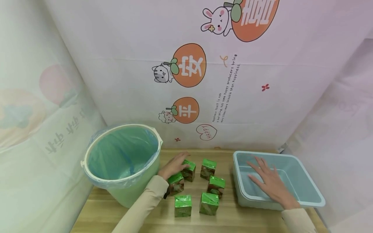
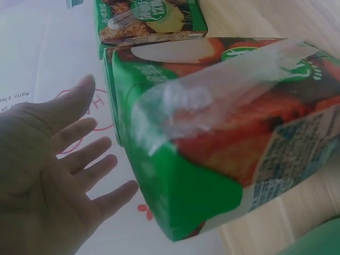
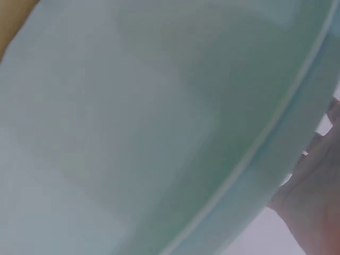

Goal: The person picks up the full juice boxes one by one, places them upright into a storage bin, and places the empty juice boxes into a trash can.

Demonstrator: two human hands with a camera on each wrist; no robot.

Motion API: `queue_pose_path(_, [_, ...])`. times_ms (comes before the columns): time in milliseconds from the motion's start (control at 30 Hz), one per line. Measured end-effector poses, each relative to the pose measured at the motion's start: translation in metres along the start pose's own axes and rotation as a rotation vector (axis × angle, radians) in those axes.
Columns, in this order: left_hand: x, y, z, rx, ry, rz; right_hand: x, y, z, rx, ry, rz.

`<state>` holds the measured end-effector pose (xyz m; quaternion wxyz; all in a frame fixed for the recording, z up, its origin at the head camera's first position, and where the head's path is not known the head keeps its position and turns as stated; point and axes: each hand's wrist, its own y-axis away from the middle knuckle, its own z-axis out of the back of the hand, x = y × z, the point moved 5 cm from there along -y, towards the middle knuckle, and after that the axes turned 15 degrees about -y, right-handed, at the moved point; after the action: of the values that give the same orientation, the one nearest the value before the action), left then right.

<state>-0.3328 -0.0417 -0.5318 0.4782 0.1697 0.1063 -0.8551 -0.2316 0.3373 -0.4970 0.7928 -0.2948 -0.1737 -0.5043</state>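
Observation:
Several small boxes with green tops and brown printed sides stand on the wooden table. My left hand (image 1: 174,165) reaches over the left ones, its fingers extended beside the back-left box (image 1: 189,171); contact cannot be told. In the left wrist view that hand (image 2: 69,164) has spread fingers and holds nothing, while a near box (image 2: 207,133) shows clear tape across a green and red face, with another box (image 2: 143,21) behind it. Over the light blue basin (image 1: 309,187) my right hand (image 1: 271,183) hovers with spread fingers, holding nothing. The basin's wall (image 3: 133,122) fills most of the right wrist view.
A pale green bucket (image 1: 137,187) lined with a clear bluish bag stands left of the boxes, close to my left forearm. Printed cloth (image 1: 140,84) hangs behind the table and along both sides. The basin stands at the right end of the table (image 1: 163,223).

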Motion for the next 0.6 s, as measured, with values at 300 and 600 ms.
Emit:
queue_pose_path(300, [-0.004,-0.004,-0.007,0.05,-0.003,-0.038,-0.042,0.032,0.031,-0.014,0.003,-0.023])
queue_pose_path(600, [-0.008,-0.005,-0.008,0.057,0.004,-0.117,-0.079,0.06,0.054,-0.045,0.066,-0.045])
